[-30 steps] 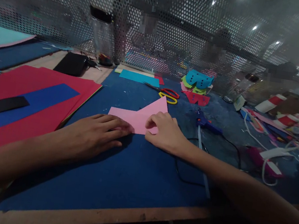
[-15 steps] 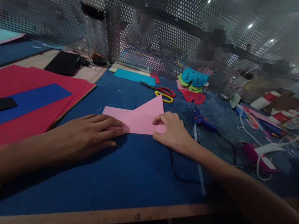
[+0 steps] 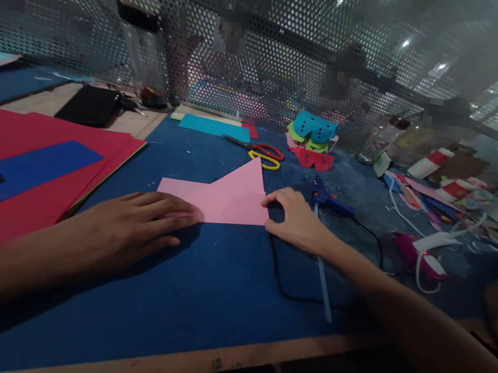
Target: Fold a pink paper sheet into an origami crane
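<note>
The folded pink paper sheet (image 3: 223,198) lies flat on the blue mat (image 3: 196,291) at the middle of the counter. The left hand (image 3: 139,229), at the sheet's 7 o'clock, is open and flat, its fingertips pinning the near-left corner. The right hand (image 3: 295,218), loosely curled and gripping nothing, has slid along the near edge from the middle to the 3 o'clock end (so the fold looks pressed along its length). Red-handled scissors (image 3: 264,149) lie at 12 o'clock and a blue glue gun (image 3: 329,200) lies just beyond the right hand.
</note>
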A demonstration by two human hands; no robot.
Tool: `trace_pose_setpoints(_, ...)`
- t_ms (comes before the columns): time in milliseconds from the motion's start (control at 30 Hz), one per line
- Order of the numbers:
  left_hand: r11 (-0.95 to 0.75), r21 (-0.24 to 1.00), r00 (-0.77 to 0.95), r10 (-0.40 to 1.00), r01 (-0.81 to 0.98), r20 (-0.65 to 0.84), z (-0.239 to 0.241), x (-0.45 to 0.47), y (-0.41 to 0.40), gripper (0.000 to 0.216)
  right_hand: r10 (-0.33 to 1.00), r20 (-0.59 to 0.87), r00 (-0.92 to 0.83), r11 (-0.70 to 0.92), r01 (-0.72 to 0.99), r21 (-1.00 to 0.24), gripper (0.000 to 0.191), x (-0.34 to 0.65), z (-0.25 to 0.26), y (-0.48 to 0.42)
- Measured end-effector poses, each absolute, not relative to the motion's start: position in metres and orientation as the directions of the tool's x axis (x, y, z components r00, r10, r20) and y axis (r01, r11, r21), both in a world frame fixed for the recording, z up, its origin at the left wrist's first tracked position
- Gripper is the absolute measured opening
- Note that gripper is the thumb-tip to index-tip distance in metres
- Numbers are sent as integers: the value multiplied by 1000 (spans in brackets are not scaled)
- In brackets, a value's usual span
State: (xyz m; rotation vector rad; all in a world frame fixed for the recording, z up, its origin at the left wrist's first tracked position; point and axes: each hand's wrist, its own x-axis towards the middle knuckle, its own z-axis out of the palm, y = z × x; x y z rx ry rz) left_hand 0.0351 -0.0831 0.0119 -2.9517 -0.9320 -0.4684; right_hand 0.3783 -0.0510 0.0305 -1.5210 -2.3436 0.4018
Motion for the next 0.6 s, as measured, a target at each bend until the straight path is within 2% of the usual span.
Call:
trace_pose_setpoints(200,-812,82,767,574,577,286,15,37,-84,45,914,82,-399,391,804,-447,36,385,37,-52)
trace_pose_setpoints(300,-792,145,749,608,593,261,16,37,-85,43,919,72,-386,360,753,-550,37,387,38,-47)
trace_pose_setpoints(400,-769,204,722,639,606,264,16,38,-84,39,925,135,-355,353,670,-653,30,386,37,-44)
trace_pose_setpoints(500,-732,255,679,682,632,273,16,42,-83,36,876,230,-425,469,631,-619,18,380,34,-45)
trace_pose_setpoints(600,-663,314,604,748,679,273,17,53,-81,30,820,224,-526,556,641,-530,11,375,28,-49)
